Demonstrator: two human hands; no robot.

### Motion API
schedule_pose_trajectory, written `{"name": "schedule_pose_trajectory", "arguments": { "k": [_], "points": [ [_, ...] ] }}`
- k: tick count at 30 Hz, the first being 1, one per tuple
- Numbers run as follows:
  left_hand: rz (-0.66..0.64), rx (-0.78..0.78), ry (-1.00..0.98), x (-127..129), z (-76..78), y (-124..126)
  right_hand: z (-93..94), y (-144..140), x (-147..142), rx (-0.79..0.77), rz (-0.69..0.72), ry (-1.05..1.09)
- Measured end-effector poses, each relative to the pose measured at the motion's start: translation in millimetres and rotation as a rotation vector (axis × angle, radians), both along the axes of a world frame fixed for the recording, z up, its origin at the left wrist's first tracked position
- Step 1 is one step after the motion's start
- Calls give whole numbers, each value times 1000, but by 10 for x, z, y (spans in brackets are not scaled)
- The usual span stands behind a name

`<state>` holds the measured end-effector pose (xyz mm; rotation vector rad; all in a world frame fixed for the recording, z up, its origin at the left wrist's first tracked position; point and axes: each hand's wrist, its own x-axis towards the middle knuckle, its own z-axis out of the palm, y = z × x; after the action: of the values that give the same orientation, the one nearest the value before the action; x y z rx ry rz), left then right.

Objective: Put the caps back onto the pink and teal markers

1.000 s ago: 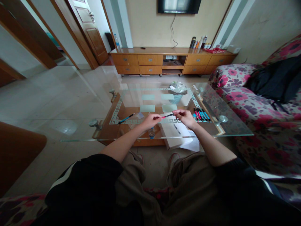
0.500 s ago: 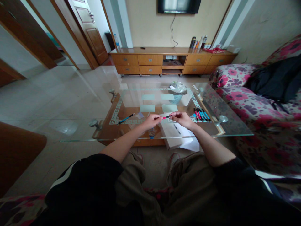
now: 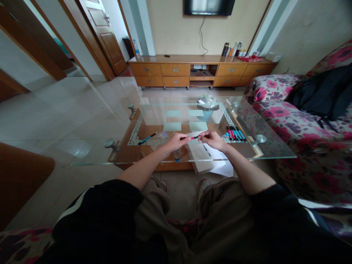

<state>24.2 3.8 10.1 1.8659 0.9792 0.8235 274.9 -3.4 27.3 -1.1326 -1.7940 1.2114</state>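
Both forearms were extended forward over the knees and angled inward, so that the hands met above the near middle of the glass surface [image 3: 90, 154]. The left hand [image 3: 178, 140] was curled, with its fingertips closed on one end of a pink and black pen [image 3: 194, 138]. The right hand [image 3: 213, 139] was curled likewise and pinched the other end of the same pen. The pen was held nearly level between the two hands, raised just above the surface and over a white sheet of paper [image 3: 205, 154].

A row of pens [image 3: 235, 133] was laid near the right hand, towards the right edge of the surface. A single blue pen [image 3: 147, 138] was laid to the left of the left hand, well apart from it. Bare glass was seen to the left of that pen and beyond the hands, up to a small basket [image 3: 206, 113] at the far side. The near edge of the surface ran just below the wrists. A flowered sofa [image 3: 288, 121] stood close to the right edge.
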Motion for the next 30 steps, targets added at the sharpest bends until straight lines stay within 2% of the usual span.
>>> {"name": "schedule_pose_trajectory", "arguments": {
  "k": [11,22,26,28,30],
  "points": [
    [19,0,-40,-2,-33,27,40,-38,-17,-13,23,-41],
    [-66,-47,-88,53,-29,2,71,-55,-88,62,-10,-28],
    [-186,-78,-48,56,-14,-19,100,-87,-139,97,30,-61],
    [-216,-92,-24,50,9,-36,120,-77,-132,128,-2,-67],
    [-178,-109,-24,45,31,-49,126,-36,-82,160,-132,-52]
  ]
}}
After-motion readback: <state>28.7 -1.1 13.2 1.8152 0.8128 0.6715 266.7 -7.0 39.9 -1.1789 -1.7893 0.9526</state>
